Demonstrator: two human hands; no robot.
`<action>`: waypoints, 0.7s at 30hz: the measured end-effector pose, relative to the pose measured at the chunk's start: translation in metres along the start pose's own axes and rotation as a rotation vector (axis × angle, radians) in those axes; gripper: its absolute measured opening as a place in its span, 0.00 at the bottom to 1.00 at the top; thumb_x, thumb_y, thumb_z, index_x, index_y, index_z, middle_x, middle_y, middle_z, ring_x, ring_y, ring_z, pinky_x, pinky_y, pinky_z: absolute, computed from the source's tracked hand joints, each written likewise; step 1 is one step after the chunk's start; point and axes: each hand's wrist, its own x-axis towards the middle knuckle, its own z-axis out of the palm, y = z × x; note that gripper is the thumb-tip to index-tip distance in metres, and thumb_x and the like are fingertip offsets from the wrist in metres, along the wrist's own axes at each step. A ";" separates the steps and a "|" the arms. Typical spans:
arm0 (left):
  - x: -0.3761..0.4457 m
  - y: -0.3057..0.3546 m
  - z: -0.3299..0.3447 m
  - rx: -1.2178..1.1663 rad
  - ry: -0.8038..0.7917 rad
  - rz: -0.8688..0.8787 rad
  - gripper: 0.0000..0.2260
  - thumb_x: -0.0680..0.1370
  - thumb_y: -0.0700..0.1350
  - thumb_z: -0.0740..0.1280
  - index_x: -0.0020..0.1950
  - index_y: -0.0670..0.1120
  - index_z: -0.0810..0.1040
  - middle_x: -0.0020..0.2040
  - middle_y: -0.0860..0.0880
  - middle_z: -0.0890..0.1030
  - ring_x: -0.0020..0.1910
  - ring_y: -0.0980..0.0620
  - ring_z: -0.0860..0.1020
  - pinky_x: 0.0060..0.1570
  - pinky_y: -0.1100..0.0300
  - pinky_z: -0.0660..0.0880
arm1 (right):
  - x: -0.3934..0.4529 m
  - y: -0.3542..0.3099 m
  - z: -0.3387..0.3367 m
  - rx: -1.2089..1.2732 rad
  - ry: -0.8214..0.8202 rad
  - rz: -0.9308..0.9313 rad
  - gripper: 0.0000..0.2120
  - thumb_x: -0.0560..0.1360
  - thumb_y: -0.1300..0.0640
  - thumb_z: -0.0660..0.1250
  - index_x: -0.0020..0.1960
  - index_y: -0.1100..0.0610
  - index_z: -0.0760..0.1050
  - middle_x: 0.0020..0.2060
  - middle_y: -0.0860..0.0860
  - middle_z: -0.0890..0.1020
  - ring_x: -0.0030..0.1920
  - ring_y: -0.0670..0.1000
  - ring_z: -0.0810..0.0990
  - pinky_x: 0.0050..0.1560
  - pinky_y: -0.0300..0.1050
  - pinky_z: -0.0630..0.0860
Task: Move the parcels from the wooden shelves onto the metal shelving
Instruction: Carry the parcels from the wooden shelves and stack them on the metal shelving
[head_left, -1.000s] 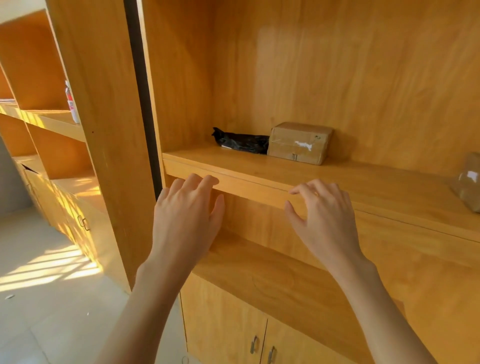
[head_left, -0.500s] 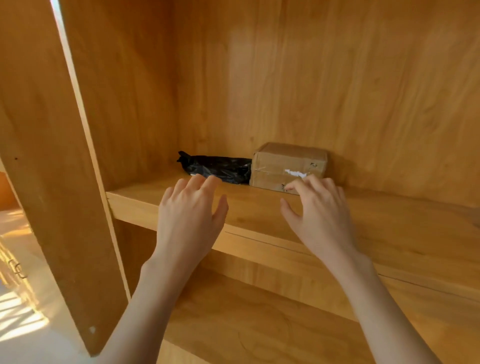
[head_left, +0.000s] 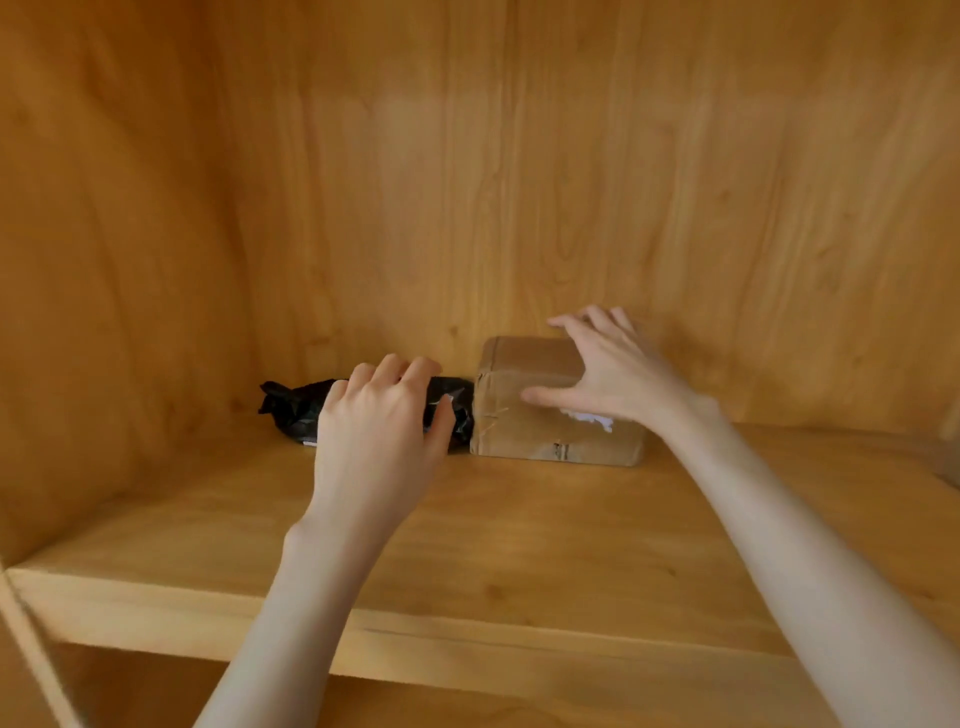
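Observation:
A black plastic-wrapped parcel (head_left: 293, 410) lies at the back left of the wooden shelf (head_left: 519, 551). It touches a small taped cardboard box (head_left: 524, 431) with a torn white label. My left hand (head_left: 379, 431) covers the black parcel's right part, with its fingers curled over the top and the thumb against the front. My right hand (head_left: 618, 369) is spread over the box and slightly blurred. Its thumb is on the front face and its fingers are at the far top edge. Both parcels rest on the shelf.
The wooden side wall (head_left: 104, 312) stands close on the left and the back panel (head_left: 571, 182) is right behind the parcels. The corner of another brown parcel (head_left: 949, 457) shows at the far right edge. A lower shelf lies beneath.
The view has moved in close to the shelf. Both hands have reached forward from the shelf's front edge onto the parcels, the left onto the black one and the right onto the box.

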 end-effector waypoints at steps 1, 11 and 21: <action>0.004 -0.004 0.005 -0.014 0.003 0.006 0.11 0.74 0.46 0.65 0.50 0.42 0.81 0.39 0.46 0.81 0.35 0.43 0.77 0.33 0.55 0.72 | 0.010 0.001 0.000 0.006 -0.056 0.012 0.48 0.65 0.27 0.64 0.76 0.50 0.55 0.70 0.52 0.63 0.69 0.54 0.59 0.66 0.53 0.62; 0.023 -0.019 0.036 -0.097 0.007 0.066 0.09 0.74 0.45 0.69 0.50 0.43 0.81 0.39 0.47 0.81 0.34 0.44 0.77 0.33 0.55 0.72 | 0.049 0.014 0.014 0.115 -0.502 0.202 0.62 0.50 0.23 0.68 0.76 0.37 0.43 0.77 0.49 0.44 0.76 0.56 0.39 0.73 0.65 0.50; 0.023 -0.020 0.042 -0.112 -0.016 0.036 0.07 0.74 0.44 0.69 0.49 0.43 0.81 0.38 0.47 0.80 0.34 0.44 0.77 0.33 0.55 0.71 | 0.045 0.012 0.016 0.081 -0.453 0.174 0.54 0.60 0.28 0.70 0.76 0.36 0.43 0.75 0.52 0.47 0.75 0.59 0.42 0.72 0.65 0.48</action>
